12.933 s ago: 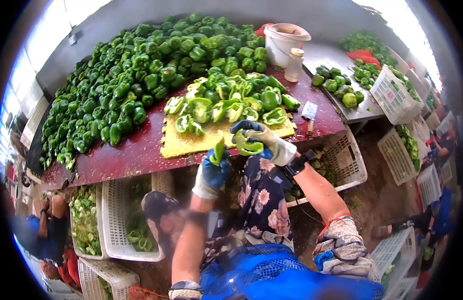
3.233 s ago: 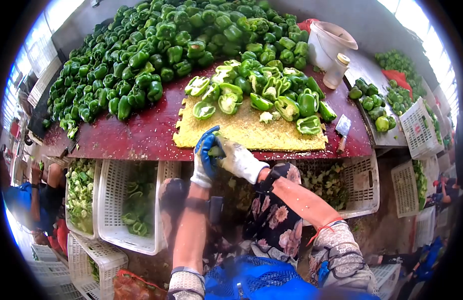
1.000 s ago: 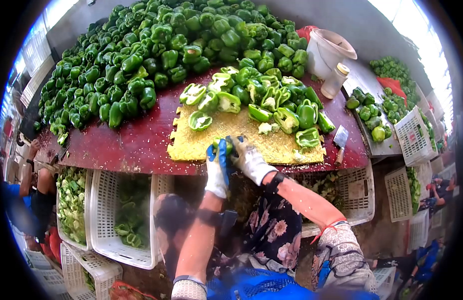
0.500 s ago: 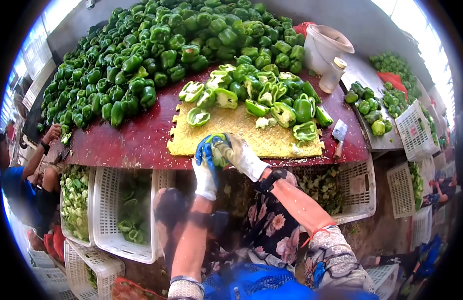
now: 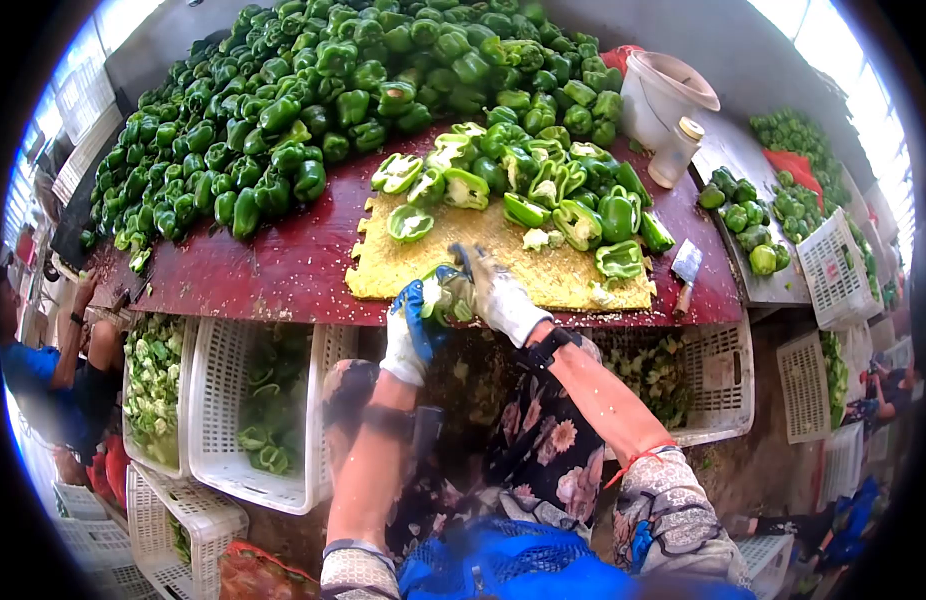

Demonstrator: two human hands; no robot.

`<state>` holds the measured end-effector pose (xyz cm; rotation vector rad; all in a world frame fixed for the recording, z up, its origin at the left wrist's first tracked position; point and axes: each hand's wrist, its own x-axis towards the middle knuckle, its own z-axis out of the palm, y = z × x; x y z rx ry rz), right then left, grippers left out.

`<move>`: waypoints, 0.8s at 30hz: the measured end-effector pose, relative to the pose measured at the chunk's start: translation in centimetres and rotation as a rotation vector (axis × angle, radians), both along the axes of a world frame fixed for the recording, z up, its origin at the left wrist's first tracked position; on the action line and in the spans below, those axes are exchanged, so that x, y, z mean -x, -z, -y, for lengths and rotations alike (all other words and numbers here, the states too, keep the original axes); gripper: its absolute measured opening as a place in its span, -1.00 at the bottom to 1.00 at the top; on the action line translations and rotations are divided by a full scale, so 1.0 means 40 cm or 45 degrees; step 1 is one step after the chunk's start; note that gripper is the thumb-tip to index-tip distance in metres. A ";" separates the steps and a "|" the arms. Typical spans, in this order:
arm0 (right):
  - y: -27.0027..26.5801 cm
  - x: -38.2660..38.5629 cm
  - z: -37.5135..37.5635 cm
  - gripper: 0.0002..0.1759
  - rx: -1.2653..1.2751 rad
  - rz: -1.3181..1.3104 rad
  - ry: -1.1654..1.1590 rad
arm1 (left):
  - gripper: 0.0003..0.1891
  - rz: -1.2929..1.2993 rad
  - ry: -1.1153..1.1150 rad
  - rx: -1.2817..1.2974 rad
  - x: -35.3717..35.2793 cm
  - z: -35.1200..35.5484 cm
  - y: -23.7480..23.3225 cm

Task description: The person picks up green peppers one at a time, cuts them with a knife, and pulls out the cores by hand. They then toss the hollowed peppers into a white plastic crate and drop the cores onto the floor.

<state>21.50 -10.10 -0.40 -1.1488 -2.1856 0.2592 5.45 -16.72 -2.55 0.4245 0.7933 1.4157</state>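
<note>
My left hand [image 5: 409,335], in a white and blue glove, is closed around a cut green bell pepper [image 5: 449,298] at the table's front edge. Pale flesh shows on the pepper's cut side. Right beside it, my right hand [image 5: 503,298] wears a soiled white glove, its fingers stretched out over the pepper and the mat's edge. Beneath and beyond both hands lies a yellow foam mat [image 5: 383,262] strewn with seeds. Cut pepper halves [image 5: 411,223] and a pale core piece [image 5: 539,239] rest on it.
A large heap of whole peppers [image 5: 313,120] covers the back of the red table [image 5: 203,275]. To the right are a small cleaver [image 5: 687,262], a jar [image 5: 675,155] and a white bucket [image 5: 648,100]. White crates [image 5: 211,440] stand below the front edge. Another person [image 5: 53,350] sits at left.
My right hand has spread its fingers and shifted slightly right, off the pepper's top. The pepper stays in my left hand, its pale cut side now showing more. The view has shifted slightly.
</note>
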 end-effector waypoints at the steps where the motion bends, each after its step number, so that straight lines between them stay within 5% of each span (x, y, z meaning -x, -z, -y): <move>1: -0.060 0.007 0.015 -0.41 0.083 0.016 0.089 | -0.68 0.013 -0.050 -0.054 -0.003 -0.006 -0.010; 5: -0.225 0.040 0.083 -0.18 0.630 0.540 -0.161 | -0.68 -0.244 -0.282 -0.162 0.018 -0.066 0.107; 6: -0.172 0.039 0.087 -0.16 0.393 0.661 -0.168 | -0.69 -0.234 -0.236 0.007 0.003 -0.027 0.019; 9: -0.129 0.055 0.085 -0.16 0.434 0.425 -0.151 | -0.64 -0.641 -0.333 -0.139 -0.007 -0.033 0.074; 11: -0.109 0.046 0.077 -0.21 0.437 0.289 -0.162 | -0.61 -0.264 -0.248 -0.091 0.009 -0.038 0.077; 13: -0.107 0.030 0.080 -0.29 0.502 0.001 -0.211 | -0.55 -0.496 -0.182 -0.305 0.031 -0.038 0.050; 16: -0.116 0.030 0.068 -0.12 0.642 -0.002 -0.354 | -0.58 -0.329 -0.120 -0.533 0.030 -0.029 -0.004; 18: -0.115 0.039 0.082 -0.11 0.738 0.149 -0.264 | -0.56 -0.930 0.038 -0.694 0.035 0.006 -0.057; 19: -0.110 0.044 0.090 -0.11 0.738 0.149 -0.260 | -0.56 -0.929 0.041 -0.695 0.032 0.000 -0.036; 22: -0.079 0.062 0.111 -0.20 0.271 0.131 -0.264 | -0.56 -1.203 -0.323 -0.722 0.029 -0.038 0.079; 24: -0.076 0.081 0.124 -0.21 0.276 0.191 -0.168 | -0.53 -1.390 -0.514 -0.732 0.027 -0.048 0.095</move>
